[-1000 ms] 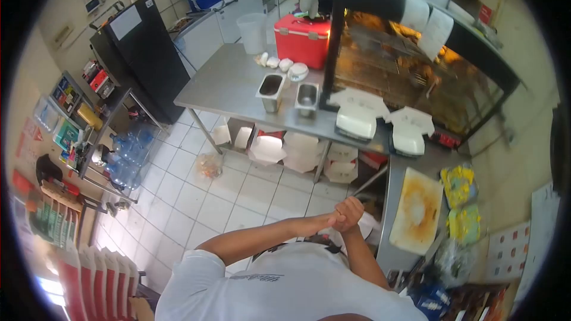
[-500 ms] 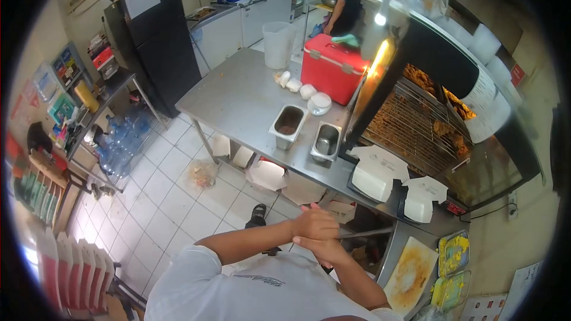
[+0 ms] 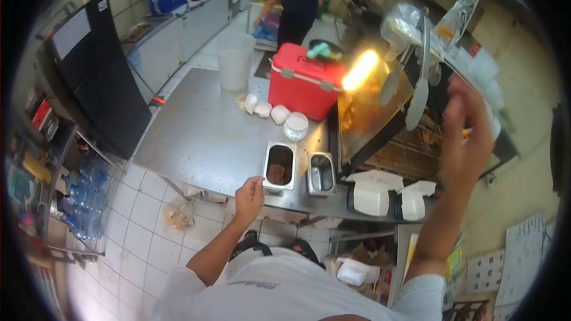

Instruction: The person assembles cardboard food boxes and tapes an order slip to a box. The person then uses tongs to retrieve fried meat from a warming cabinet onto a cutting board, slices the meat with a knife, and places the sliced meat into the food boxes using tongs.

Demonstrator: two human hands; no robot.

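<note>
My left hand (image 3: 250, 200) is closed, its fingers curled beside the near left corner of a steel pan (image 3: 288, 187) holding something brown (image 3: 276, 173). What is inside those fingers, if anything, is hidden. My right hand (image 3: 468, 122) is raised at the right, smeared by motion, in front of the lit food warmer (image 3: 386, 163). Just left of it in view hang metal tongs (image 3: 420, 92). To the right of the first pan stands a second steel pan (image 3: 322, 173), with a white takeaway box (image 3: 372, 198) farther right.
A red cooler (image 3: 303, 86), a clear plastic bucket (image 3: 232, 62) and several white rounded pieces (image 3: 279, 114) stand on the steel table (image 3: 196, 125). Behind the table is another person (image 3: 297, 0). A plastic bag (image 3: 178, 214) lies on the tiled floor.
My hands were clasped together and have come apart. The left has moved to the pan, the right up toward the warmer. My view has shifted, and the other person shows more fully.
</note>
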